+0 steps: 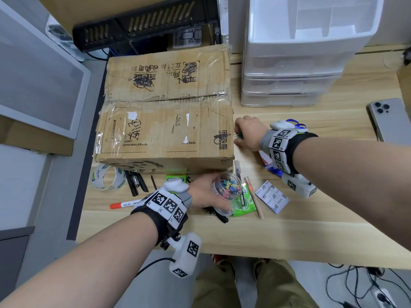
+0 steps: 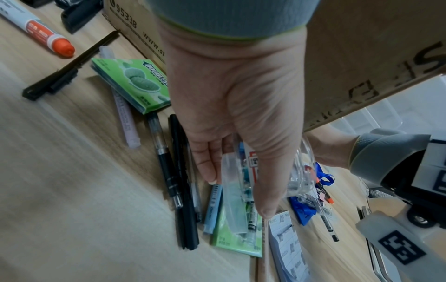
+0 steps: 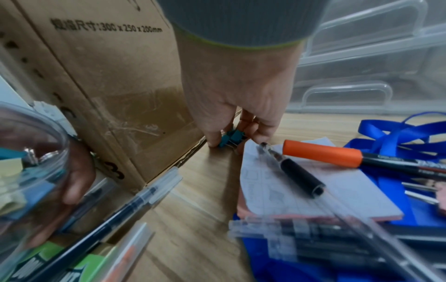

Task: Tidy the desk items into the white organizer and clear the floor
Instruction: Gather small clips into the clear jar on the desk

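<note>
My left hand grips a clear round jar of coloured binder clips, lifted slightly above the pens and gum packs at the desk's front. In the left wrist view the jar shows past the thumb. My right hand rests on the desk against the right side of the cardboard box. In the right wrist view its fingertips pinch small teal binder clips on the wood at the box's bottom edge. The white drawer organizer stands at the back right, drawers closed.
In front of the box lie a tape roll, black pens, a red marker, green gum packs, a pencil and a notes pad. A phone lies at the right. Cables run over the floor.
</note>
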The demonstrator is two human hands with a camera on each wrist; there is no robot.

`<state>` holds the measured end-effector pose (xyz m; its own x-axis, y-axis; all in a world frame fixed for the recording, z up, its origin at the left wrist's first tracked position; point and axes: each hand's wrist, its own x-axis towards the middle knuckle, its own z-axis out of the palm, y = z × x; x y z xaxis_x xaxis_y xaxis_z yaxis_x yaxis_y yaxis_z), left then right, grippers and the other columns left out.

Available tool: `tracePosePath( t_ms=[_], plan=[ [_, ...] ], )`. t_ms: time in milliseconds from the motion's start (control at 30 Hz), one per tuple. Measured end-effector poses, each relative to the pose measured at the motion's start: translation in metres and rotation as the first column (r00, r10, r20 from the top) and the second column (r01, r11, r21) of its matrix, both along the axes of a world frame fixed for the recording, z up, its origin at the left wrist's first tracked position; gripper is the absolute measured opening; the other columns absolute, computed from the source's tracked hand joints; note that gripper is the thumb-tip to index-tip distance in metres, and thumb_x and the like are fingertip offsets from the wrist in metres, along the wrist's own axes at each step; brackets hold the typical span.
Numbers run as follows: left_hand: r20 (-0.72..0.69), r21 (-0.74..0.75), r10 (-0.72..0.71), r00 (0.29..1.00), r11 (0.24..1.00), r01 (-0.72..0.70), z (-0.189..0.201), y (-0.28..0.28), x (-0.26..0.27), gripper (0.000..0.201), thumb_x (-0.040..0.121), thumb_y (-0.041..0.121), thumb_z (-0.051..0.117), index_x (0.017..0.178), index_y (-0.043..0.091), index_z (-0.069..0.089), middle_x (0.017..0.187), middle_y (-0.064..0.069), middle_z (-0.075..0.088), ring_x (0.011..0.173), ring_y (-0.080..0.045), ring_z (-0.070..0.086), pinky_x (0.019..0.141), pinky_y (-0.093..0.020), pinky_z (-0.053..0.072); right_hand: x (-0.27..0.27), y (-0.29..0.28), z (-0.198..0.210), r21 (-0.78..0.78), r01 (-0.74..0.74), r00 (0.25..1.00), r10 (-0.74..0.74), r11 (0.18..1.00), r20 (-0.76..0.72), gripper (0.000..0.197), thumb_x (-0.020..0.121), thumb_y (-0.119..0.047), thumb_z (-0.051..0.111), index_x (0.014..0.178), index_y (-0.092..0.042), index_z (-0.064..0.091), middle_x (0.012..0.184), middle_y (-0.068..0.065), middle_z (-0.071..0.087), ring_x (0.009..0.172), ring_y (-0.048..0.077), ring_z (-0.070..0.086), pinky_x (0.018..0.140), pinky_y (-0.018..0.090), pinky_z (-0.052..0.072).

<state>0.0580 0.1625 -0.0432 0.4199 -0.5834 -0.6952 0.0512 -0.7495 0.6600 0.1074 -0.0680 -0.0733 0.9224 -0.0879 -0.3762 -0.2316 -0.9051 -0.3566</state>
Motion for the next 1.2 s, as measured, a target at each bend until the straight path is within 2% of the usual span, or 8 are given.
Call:
tracePosePath(
  t_ms=[167, 267, 500, 633, 733, 833, 967, 1200],
  plan=[
    [0.015, 0.012, -0.002, 1.000, 1.000, 0.002, 0.002, -0.001, -0.001, 0.081, 0.059, 0.019, 0.095, 0.130, 0.023, 0.058, 0.117, 0.011, 0.070, 0.105, -0.005, 0.067, 0.099, -0.029, 0.053, -0.001, 0.002, 0.002, 0.002, 0.067, 0.998, -0.067, 0.998, 0.002, 0.054, 0.085, -0.031, 0.073, 0.122, -0.005, 0.043, 0.117, 0.018, 0.058, 0.106, 0.038, 0.054, 0.088, 0.044, 0.046],
    [0.019, 0.020, -0.005, 1.000, 1.000, 0.005, 0.001, 0.000, -0.001, 0.083, 0.058, 0.022, 0.096, 0.132, 0.023, 0.057, 0.118, 0.011, 0.069, 0.106, -0.006, 0.066, 0.100, -0.028, 0.052, -0.001, 0.002, 0.004, -0.004, 0.059, 0.998, -0.059, 0.998, -0.020, 0.055, 0.086, -0.033, 0.071, 0.127, -0.007, 0.045, 0.120, 0.019, 0.056, 0.109, 0.038, 0.055, 0.093, 0.045, 0.048],
    [0.025, 0.035, -0.009, 1.000, 0.999, 0.008, 0.001, 0.000, -0.001, 0.093, 0.057, 0.027, 0.096, 0.138, 0.024, 0.051, 0.126, 0.011, 0.065, 0.113, -0.008, 0.063, 0.105, -0.031, 0.049, -0.002, 0.006, 0.008, -0.003, 0.050, 0.998, -0.050, 0.999, -0.029, 0.028, 0.089, -0.025, 0.066, 0.109, -0.008, 0.057, 0.111, 0.016, 0.053, 0.101, 0.035, 0.056, 0.089, 0.041, 0.049],
    [0.029, 0.045, -0.018, 0.999, 0.999, 0.017, 0.003, -0.001, -0.001, 0.095, 0.058, 0.028, 0.096, 0.141, 0.023, 0.050, 0.126, 0.010, 0.064, 0.114, -0.009, 0.063, 0.105, -0.030, 0.049, 0.000, 0.009, 0.010, -0.002, 0.048, 0.998, -0.048, 0.999, -0.030, 0.020, 0.081, -0.014, 0.069, 0.099, -0.009, 0.062, 0.105, 0.012, 0.054, 0.097, 0.033, 0.056, 0.082, 0.036, 0.049],
    [0.023, 0.042, -0.011, 1.000, 0.999, 0.011, 0.003, -0.001, -0.001, 0.095, 0.055, 0.031, 0.096, 0.138, 0.023, 0.051, 0.124, 0.010, 0.066, 0.112, -0.009, 0.064, 0.104, -0.031, 0.050, 0.001, 0.011, 0.011, -0.009, 0.050, 0.998, -0.050, 0.999, -0.034, 0.019, 0.077, -0.009, 0.071, 0.094, -0.010, 0.064, 0.099, 0.008, 0.052, 0.093, 0.029, 0.056, 0.072, 0.030, 0.041],
    [0.016, 0.039, 0.002, 1.000, 0.999, -0.003, 0.003, 0.000, -0.002, 0.087, 0.059, 0.024, 0.096, 0.136, 0.021, 0.053, 0.122, 0.009, 0.068, 0.109, -0.009, 0.065, 0.103, -0.031, 0.051, 0.000, 0.011, 0.010, -0.011, 0.059, 0.998, -0.059, 0.998, -0.031, 0.021, 0.077, -0.008, 0.071, 0.095, -0.011, 0.060, 0.099, 0.009, 0.056, 0.092, 0.028, 0.056, 0.071, 0.029, 0.038],
    [0.001, 0.032, 0.013, 1.000, 0.999, -0.013, 0.003, 0.000, -0.002, 0.085, 0.060, 0.022, 0.096, 0.134, 0.020, 0.055, 0.120, 0.009, 0.069, 0.108, -0.008, 0.066, 0.101, -0.029, 0.052, -0.001, 0.011, 0.010, 0.002, 0.065, 0.998, -0.065, 0.998, -0.024, 0.033, 0.079, -0.010, 0.073, 0.108, -0.007, 0.058, 0.103, 0.010, 0.057, 0.096, 0.029, 0.057, 0.072, 0.031, 0.042],
    [0.015, 0.023, 0.022, 1.000, 0.999, -0.023, 0.004, 0.000, -0.003, 0.083, 0.063, 0.020, 0.095, 0.135, 0.019, 0.054, 0.122, 0.007, 0.068, 0.110, -0.010, 0.065, 0.102, -0.027, 0.050, -0.004, 0.010, 0.016, 0.036, 0.071, 0.998, -0.071, 0.997, -0.003, 0.016, 0.075, -0.011, 0.073, 0.089, -0.007, 0.069, 0.095, 0.009, 0.063, 0.086, 0.026, 0.060, 0.071, 0.031, 0.051]
  ],
)
